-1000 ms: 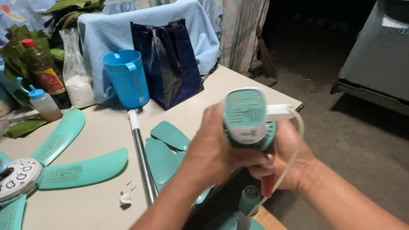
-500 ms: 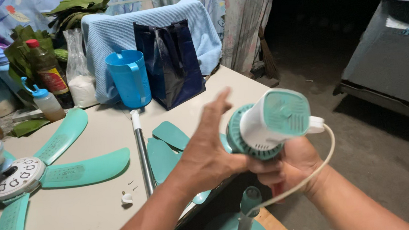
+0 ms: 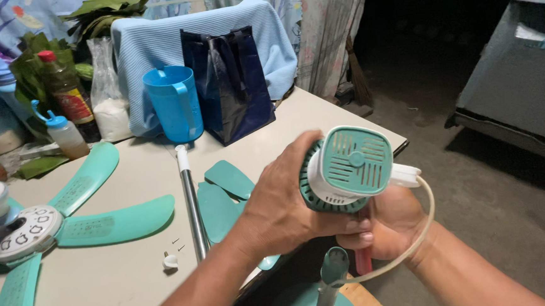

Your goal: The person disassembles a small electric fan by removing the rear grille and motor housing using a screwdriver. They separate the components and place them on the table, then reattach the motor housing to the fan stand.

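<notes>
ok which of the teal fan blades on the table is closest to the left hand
The loose teal blades stacked right of the metal pole, just beside the left hand. The other blades sit farther left, attached to the white hub.

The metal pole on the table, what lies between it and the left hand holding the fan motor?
In the head view, loose teal fan blades lie on the table between the metal pole and the left hand.

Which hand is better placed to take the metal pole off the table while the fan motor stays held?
Left, probably. The left hand lies beside the metal pole, only cupping the fan motor. The right hand grips underneath, also holding a red-handled tool.
</notes>
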